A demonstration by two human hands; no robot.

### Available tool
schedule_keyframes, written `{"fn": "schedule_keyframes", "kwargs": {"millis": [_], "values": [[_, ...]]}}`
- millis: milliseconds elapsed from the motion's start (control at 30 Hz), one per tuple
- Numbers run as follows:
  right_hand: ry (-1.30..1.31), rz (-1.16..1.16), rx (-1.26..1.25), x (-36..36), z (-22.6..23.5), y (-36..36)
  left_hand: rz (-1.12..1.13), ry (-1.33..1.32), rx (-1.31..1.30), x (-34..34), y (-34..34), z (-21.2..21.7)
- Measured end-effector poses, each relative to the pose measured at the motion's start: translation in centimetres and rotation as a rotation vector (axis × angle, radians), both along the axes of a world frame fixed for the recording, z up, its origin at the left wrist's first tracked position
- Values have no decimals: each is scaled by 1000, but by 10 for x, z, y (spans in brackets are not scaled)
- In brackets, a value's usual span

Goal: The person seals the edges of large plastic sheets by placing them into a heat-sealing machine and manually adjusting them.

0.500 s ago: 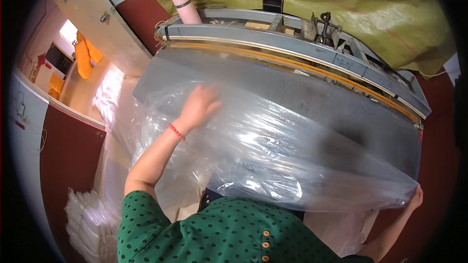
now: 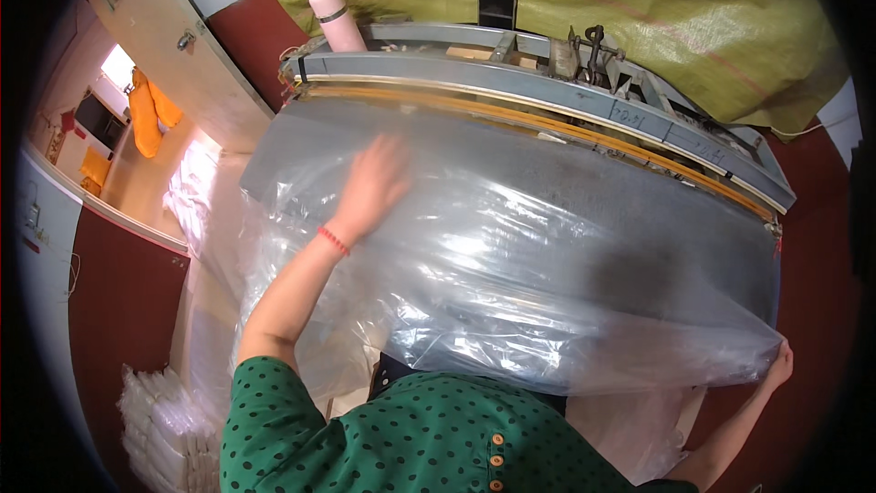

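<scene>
A large sheet of clear plastic film (image 2: 493,310) lies wrinkled and shiny over the dark grey table top (image 2: 557,169) in front of me. My left hand (image 2: 372,184), with a red bead bracelet (image 2: 334,240) at its wrist, is spread over the film's left part. Its fingers are stretched out and smeared by motion. At the near right corner of the table, my right hand (image 2: 781,365) is closed on the film's corner, which is pulled taut toward it. The fingertips are partly hidden at the edge.
A metal frame with a long bar (image 2: 511,82) and orange strips runs along the table's back. On it stands a pink thermos (image 2: 336,18); a phone (image 2: 497,2) leans against a yellow-green woven sheet (image 2: 639,0). Stacked clear bags (image 2: 169,434) lie at lower left, near an open door (image 2: 187,36).
My left hand has slid slightly away from me over the film. My right hand stays at the corner with the film in it. The whole view has shifted a little.
</scene>
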State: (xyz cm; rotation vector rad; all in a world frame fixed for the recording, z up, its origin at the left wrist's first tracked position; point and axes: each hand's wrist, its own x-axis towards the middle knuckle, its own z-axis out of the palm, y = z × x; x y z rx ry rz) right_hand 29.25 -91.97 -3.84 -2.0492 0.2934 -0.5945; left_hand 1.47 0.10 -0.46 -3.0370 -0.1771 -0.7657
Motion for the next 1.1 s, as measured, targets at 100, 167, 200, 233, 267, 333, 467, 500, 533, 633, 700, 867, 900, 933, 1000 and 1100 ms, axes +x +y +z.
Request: {"fn": "schedule_keyframes", "kwargs": {"millis": [100,167,200,233,267,333,467,500,533,633,700,867,900,933,1000,1100], "values": [[18,-1,-42,-9,-5,-9,-9,67,-204,-27,-8,-3],[74,-30,-66,-10,-8,-13,43,142,-233,-33,-5,-7],[45,2,-44,-8,-10,-11,31,133,-200,-30,0,-11],[36,-1,-40,-5,-13,-8,44,156,-173,-23,7,-15],[49,-56,-73,-3,-13,-5,45,154,-130,-13,16,-17],[6,-6,8,0,-14,2,51,195,-128,9,29,-22],[17,17,24,-5,-8,6,71,232,-129,37,40,-20],[1,50,53,-7,-6,6,70,239,-143,40,39,-19],[5,40,62,-9,-4,7,81,248,-150,40,37,-17],[12,19,138,-15,3,9,58,157,-151,36,29,-12],[17,19,199,-18,6,10,63,74,-56,33,24,-9],[21,4,317,-20,5,10,87,-66,9,39,18,0],[5,26,345,-19,5,10,124,-56,2,43,18,2],[-3,37,372,-18,6,9,184,-29,-20,47,17,4],[-15,55,432,-16,8,7,226,-23,-24,55,17,5],[-33,82,542,-8,15,-1,197,-163,-67,64,22,2]]}}
